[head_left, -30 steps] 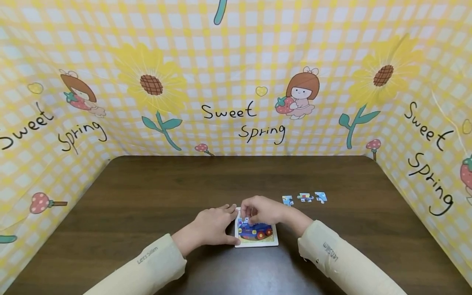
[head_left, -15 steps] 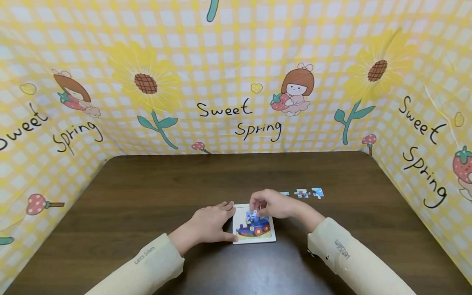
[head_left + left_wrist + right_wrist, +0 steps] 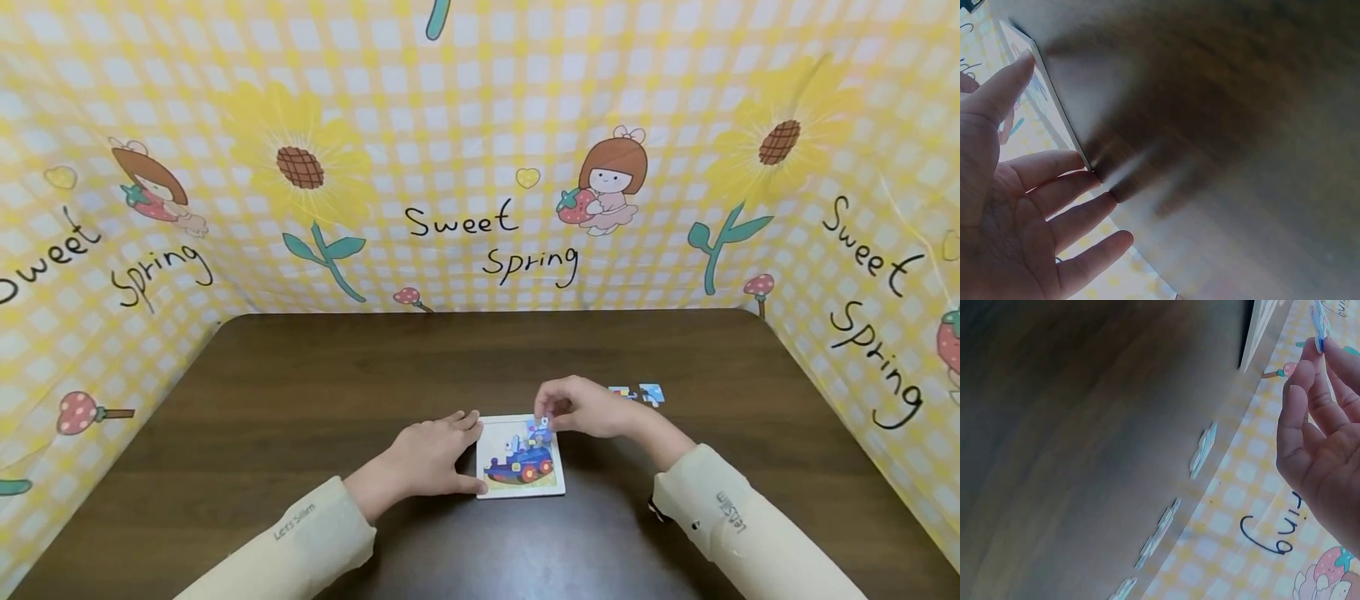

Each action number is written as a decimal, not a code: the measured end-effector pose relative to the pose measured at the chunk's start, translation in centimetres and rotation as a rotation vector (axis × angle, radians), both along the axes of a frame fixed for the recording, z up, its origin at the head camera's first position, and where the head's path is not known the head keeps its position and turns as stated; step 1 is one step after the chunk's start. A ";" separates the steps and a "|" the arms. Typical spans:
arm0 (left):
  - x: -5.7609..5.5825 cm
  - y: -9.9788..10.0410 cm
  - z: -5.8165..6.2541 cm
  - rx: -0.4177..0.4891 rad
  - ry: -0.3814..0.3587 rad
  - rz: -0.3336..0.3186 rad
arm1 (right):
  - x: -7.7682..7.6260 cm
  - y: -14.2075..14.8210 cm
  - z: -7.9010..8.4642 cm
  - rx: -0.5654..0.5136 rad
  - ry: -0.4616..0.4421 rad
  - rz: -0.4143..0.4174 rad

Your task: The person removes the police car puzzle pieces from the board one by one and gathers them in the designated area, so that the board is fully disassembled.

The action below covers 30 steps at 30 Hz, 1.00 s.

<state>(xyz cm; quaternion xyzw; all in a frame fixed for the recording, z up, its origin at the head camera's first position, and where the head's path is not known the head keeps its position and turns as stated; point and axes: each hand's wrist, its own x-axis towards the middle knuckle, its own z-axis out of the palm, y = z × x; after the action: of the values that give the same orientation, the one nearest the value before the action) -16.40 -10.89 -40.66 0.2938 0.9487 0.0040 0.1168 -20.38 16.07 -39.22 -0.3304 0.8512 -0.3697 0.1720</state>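
A small puzzle board (image 3: 521,494) with a white frame lies on the table, showing a blue train with red wheels and a pale area above it. My left hand (image 3: 431,457) steadies its left side, fingers straight, thumb on the near corner. The left wrist view has that thumb (image 3: 1010,87) on the frame and the index fingertip at its edge. Between thumb and fingertips my right hand (image 3: 581,408) pinches a blue puzzle piece (image 3: 537,432) over the board's upper right corner. Edge-on, the same piece (image 3: 1319,328) appears in the right wrist view.
Loose puzzle pieces lie to the right of the board; two (image 3: 652,393) show beyond my right forearm. From the right wrist, three pieces (image 3: 1204,451) stretch in a row. A yellow checked cloth (image 3: 480,150) surrounds the dark wooden table (image 3: 360,358) at back and sides.
My right hand has moved right across the board with the puzzle piece, from the upper left to the upper right corner. The left hand has stayed at the board's left edge.
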 end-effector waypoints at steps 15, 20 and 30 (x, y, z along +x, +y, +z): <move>0.0 0.0 0.4 0.001 0.014 -0.016 | -0.4 3.4 0.1 -0.018 0.021 -0.062; 0.0 -0.1 0.5 -0.019 0.013 -0.014 | -0.4 4.3 0.4 -0.017 0.019 -0.083; 0.0 0.1 0.3 -0.018 0.007 -0.014 | -0.4 5.7 0.0 0.031 -0.031 -0.090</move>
<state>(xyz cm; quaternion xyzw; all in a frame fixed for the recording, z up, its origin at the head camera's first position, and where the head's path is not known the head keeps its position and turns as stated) -16.42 -10.81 -40.32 0.2995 0.9469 -0.0064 0.1164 -20.75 21.75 -39.24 -0.2831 0.8682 -0.3688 0.1736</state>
